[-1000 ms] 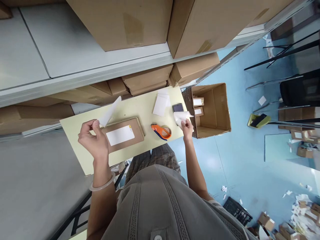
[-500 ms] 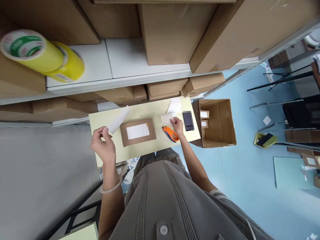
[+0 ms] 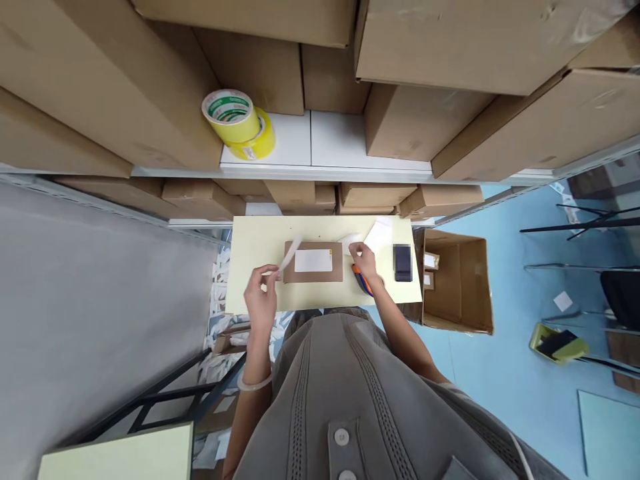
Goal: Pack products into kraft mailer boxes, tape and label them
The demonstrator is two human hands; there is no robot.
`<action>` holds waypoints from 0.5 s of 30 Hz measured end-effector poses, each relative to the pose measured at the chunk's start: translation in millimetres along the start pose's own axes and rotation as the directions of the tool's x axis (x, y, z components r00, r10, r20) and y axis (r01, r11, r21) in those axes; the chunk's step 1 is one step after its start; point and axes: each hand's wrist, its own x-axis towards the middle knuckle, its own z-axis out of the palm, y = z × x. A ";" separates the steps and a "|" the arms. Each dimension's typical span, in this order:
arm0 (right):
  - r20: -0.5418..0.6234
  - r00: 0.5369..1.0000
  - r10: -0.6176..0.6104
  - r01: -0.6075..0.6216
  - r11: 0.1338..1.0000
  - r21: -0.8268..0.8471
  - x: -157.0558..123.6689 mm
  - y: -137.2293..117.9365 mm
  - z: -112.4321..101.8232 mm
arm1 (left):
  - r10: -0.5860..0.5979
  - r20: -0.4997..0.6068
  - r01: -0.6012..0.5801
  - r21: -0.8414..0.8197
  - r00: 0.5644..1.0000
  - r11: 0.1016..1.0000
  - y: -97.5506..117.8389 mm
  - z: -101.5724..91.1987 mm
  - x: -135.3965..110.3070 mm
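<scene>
A flat brown parcel (image 3: 313, 272) with a white label (image 3: 313, 261) lies on the pale yellow table (image 3: 260, 237). My left hand (image 3: 261, 299) is at the parcel's left end, pinching a white paper strip (image 3: 289, 257) that rises over the parcel's corner. My right hand (image 3: 363, 259) is at the parcel's right end, fingers closed on a white sheet (image 3: 350, 239). An orange tape dispenser (image 3: 364, 283) lies partly under my right wrist. A dark phone (image 3: 402, 262) rests further right on the table.
An open cardboard box (image 3: 460, 283) with small packets stands on the blue floor right of the table. Shelves ahead hold stacked cartons and yellow tape rolls (image 3: 240, 125). Paper scraps litter the floor at left. Black chairs stand far right.
The view has swung left and pulled back, centring the table. My right hand has moved left from the table's right edge to the parcel's right end, carrying the white sheet. My left hand kept its strip.
</scene>
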 end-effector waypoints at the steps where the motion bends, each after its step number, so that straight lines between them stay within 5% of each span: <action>1: 0.114 0.993 0.034 -0.047 0.992 0.114 -7.0 -5.0 2.2 | 0.021 0.041 -0.021 -0.015 0.999 1.000 0.6 2.9 -2.8; 4: 0.424 0.894 0.145 -0.307 0.888 0.343 -24.1 -19.1 8.5 | 0.116 0.167 -0.110 -0.044 0.979 0.993 1.1 11.0 -10.0; 7: 0.541 0.820 0.188 -0.461 0.776 0.430 -32.6 -27.6 9.4 | 0.217 0.278 -0.202 -0.081 0.936 0.976 -2.0 15.2 -13.0; 15: 0.381 0.913 0.147 -0.316 0.845 0.431 -40.4 -22.8 4.2 | 0.341 0.356 -0.329 -0.096 0.870 0.940 -16.5 12.0 -1.0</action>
